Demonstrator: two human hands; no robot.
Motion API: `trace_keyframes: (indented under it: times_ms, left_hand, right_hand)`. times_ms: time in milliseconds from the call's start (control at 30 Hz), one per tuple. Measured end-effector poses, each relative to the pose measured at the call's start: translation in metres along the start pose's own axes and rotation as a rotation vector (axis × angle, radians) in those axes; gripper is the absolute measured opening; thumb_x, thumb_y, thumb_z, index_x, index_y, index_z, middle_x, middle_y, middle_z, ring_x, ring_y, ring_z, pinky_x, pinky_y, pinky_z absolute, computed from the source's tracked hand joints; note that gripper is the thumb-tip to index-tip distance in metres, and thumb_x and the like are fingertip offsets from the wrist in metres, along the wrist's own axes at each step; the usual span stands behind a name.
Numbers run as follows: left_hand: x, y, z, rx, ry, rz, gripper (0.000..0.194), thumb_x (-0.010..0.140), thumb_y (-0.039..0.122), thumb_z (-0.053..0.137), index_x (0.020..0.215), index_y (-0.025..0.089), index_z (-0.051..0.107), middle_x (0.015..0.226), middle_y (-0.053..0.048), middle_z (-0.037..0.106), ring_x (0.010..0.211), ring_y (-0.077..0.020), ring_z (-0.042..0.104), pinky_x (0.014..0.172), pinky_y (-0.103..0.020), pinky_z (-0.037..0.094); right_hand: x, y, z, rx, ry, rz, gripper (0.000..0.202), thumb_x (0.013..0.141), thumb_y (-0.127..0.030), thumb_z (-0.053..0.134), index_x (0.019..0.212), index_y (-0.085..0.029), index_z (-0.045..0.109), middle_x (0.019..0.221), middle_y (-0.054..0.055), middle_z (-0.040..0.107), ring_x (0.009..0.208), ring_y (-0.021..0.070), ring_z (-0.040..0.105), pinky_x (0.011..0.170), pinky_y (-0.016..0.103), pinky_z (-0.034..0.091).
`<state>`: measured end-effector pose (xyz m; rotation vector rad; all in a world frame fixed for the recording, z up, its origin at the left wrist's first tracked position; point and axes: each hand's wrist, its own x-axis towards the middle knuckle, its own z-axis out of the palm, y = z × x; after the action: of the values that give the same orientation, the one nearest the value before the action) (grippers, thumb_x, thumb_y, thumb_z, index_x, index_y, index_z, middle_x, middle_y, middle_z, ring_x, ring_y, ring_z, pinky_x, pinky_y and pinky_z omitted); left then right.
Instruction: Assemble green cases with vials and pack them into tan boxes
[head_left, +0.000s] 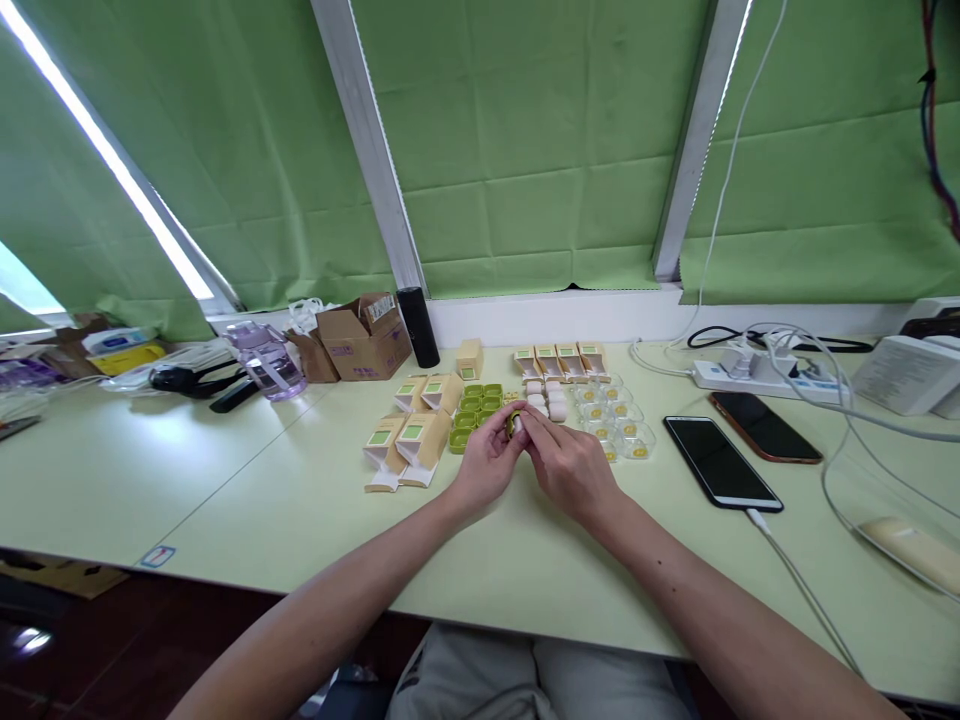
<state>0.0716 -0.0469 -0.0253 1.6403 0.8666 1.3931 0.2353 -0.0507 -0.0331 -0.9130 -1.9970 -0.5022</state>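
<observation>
Near the middle of the table, my left hand [486,462] is closed around a small green cup [513,424]. My right hand [570,465] meets it, its fingers pinched at the cup on a small white piece [517,426], mostly hidden by the fingertips. Behind my left hand are rows of green cups [466,405]. White and pink pieces [555,400] lie just beyond my right hand. Clear plastic covers with yellow labels [621,410] are grouped to its right. Open cream boxes [421,440] stand on the left, and more cream boxes [570,362] form a row at the back.
A cardboard box [367,340], a black cylinder [418,327] and a purple bottle [266,360] stand at the back left. Two phones [721,462], a power strip [765,380], loose cables and a cream mouse [911,550] are on the right.
</observation>
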Motion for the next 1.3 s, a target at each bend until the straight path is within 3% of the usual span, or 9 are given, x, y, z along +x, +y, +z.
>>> trace_keyframes:
  times_ms: [233, 433, 600, 733, 867, 967, 1100, 1200, 1300]
  left_hand:
    - [0.003, -0.005, -0.006, -0.106, -0.050, -0.050, 0.068, 0.092, 0.051, 0.075, 0.147, 0.015, 0.059, 0.136, -0.018, 0.071, 0.119, -0.0292, 0.072, 0.100, -0.039, 0.062]
    - [0.004, -0.008, -0.006, -0.185, -0.077, -0.112, 0.076, 0.089, 0.052, 0.079, 0.151, 0.015, 0.056, 0.134, -0.018, 0.073, 0.118, -0.0296, 0.073, 0.101, -0.044, 0.063]
    - [0.004, -0.002, -0.006, -0.182, -0.079, -0.120, 0.080, 0.087, 0.055, 0.080, 0.151, 0.015, 0.056, 0.137, -0.019, 0.071, 0.119, -0.0298, 0.073, 0.103, -0.044, 0.061]
    - [0.003, 0.001, -0.009, -0.170, -0.092, -0.081, 0.084, 0.087, 0.058, 0.078, 0.154, 0.015, 0.051, 0.140, -0.023, 0.067, 0.094, -0.0221, 0.077, 0.084, -0.036, 0.065]
    - [0.003, -0.003, -0.016, -0.010, 0.020, -0.004, 0.064, 0.098, 0.057, 0.066, 0.146, 0.016, 0.055, 0.123, -0.019, 0.074, 0.068, -0.0118, 0.069, 0.059, -0.024, 0.053]
    - [0.003, -0.004, -0.021, 0.158, 0.103, 0.103, 0.050, 0.103, 0.048, 0.060, 0.143, 0.018, 0.056, 0.121, -0.016, 0.075, 0.087, -0.0171, 0.071, 0.075, -0.029, 0.056]
    - [0.002, 0.000, -0.024, 0.498, 0.071, 0.374, 0.044, 0.102, 0.031, 0.062, 0.144, 0.022, 0.056, 0.135, -0.015, 0.069, 0.118, -0.0260, 0.062, 0.102, -0.042, 0.051]
    - [0.000, 0.003, -0.023, 0.725, 0.004, 0.544, 0.048, 0.100, 0.021, 0.060, 0.147, 0.025, 0.056, 0.143, -0.015, 0.063, 0.129, -0.0308, 0.053, 0.111, -0.052, 0.044]
    - [-0.002, 0.004, -0.020, 0.860, -0.035, 0.609, 0.052, 0.099, 0.014, 0.057, 0.149, 0.027, 0.056, 0.149, -0.015, 0.058, 0.133, -0.0329, 0.046, 0.112, -0.054, 0.042]
  right_hand:
    - [0.000, 0.008, 0.001, 0.290, -0.019, 0.132, 0.057, 0.102, -0.026, 0.059, 0.157, -0.018, 0.043, 0.123, 0.017, 0.076, 0.104, 0.0296, 0.075, 0.084, 0.044, 0.065]
    - [-0.001, 0.013, 0.004, 0.388, 0.007, 0.156, 0.043, 0.100, -0.019, 0.059, 0.143, -0.021, 0.053, 0.130, 0.015, 0.072, 0.117, 0.0299, 0.070, 0.097, 0.048, 0.063]
    - [0.001, 0.011, 0.001, 0.467, 0.014, 0.193, 0.036, 0.100, -0.021, 0.059, 0.136, -0.023, 0.058, 0.129, 0.014, 0.072, 0.114, 0.0281, 0.072, 0.095, 0.046, 0.064]
    - [0.003, 0.011, 0.000, 0.608, 0.028, 0.347, 0.036, 0.099, -0.030, 0.065, 0.133, -0.023, 0.059, 0.119, 0.012, 0.075, 0.097, 0.0252, 0.075, 0.087, 0.044, 0.065]
    - [0.006, 0.012, -0.001, 0.919, 0.037, 0.588, 0.043, 0.094, -0.046, 0.071, 0.129, -0.023, 0.059, 0.115, 0.011, 0.078, 0.087, 0.0221, 0.076, 0.083, 0.042, 0.066]
    - [0.010, 0.013, -0.003, 1.141, 0.017, 0.757, 0.052, 0.089, -0.057, 0.075, 0.123, -0.023, 0.058, 0.099, 0.008, 0.080, 0.082, 0.0214, 0.076, 0.077, 0.039, 0.066]
    - [0.015, 0.015, -0.006, 1.313, -0.014, 0.927, 0.060, 0.078, -0.064, 0.083, 0.113, -0.021, 0.060, 0.079, 0.005, 0.079, 0.071, 0.0213, 0.076, 0.069, 0.038, 0.066]
    - [0.016, 0.016, -0.006, 1.397, -0.045, 1.002, 0.061, 0.073, -0.066, 0.086, 0.107, -0.021, 0.063, 0.074, 0.004, 0.077, 0.066, 0.0217, 0.076, 0.066, 0.037, 0.066]
    - [0.015, 0.016, -0.005, 1.476, -0.103, 1.027, 0.058, 0.073, -0.067, 0.086, 0.100, -0.019, 0.065, 0.072, 0.004, 0.076, 0.062, 0.0221, 0.076, 0.063, 0.037, 0.066]
